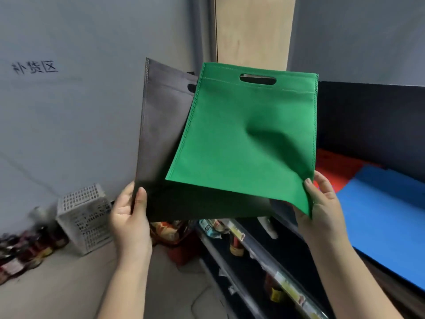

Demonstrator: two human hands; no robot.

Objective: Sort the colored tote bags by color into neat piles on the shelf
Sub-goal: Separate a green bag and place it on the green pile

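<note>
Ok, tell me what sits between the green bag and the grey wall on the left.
In the head view, a grey bag, pinched by the left hand, sits between green bag and wall.

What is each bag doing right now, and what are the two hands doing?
green bag: held up flat, dented in the middle
grey bag: held up behind the green one
blue bag: lying flat on the shelf
red bag: lying flat, partly under blue
left hand: pinches the grey bag's corner
right hand: pinches the green bag's corner
</note>
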